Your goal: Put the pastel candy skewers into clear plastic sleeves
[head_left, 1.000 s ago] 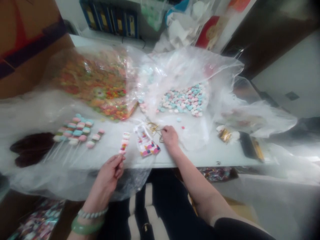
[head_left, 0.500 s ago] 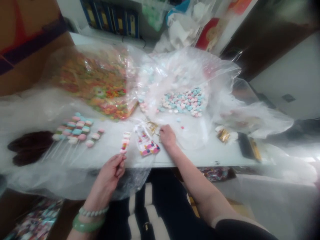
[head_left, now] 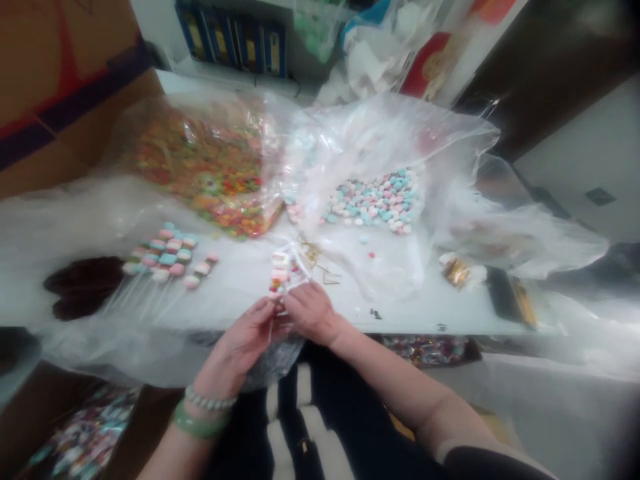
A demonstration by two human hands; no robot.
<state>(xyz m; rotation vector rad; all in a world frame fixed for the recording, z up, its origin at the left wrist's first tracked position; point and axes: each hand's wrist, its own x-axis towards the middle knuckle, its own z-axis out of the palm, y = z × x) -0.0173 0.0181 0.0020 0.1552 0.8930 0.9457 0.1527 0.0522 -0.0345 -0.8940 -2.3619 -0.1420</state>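
My left hand [head_left: 255,327] pinches the lower end of a candy skewer [head_left: 279,273], whose white, pink and multicoloured pieces stand upright above the fingers. Touching the same lower end is my right hand [head_left: 313,311], its fingers closed; whatever small thing they hold is hidden. Gold twist ties [head_left: 313,253] lie on the table just beyond my right hand. Printed cards beside the skewer are mostly covered by it and my right hand. To the left, finished-looking marshmallow skewers [head_left: 167,257] lie in a group on white sticks, with a short separate one [head_left: 201,270] beside them.
Behind are a clear bag of orange and green gummies [head_left: 200,167] and an open bag of pastel candies [head_left: 380,200]. A dark brown object [head_left: 83,287] lies at left. A black item [head_left: 505,293] and a gold bundle [head_left: 456,272] are at right. Boxes of wrapped sweets stand below the table.
My right hand has moved from the gold ties toward my body and left, meeting my left hand at the skewer's lower end. The view has shifted slightly.
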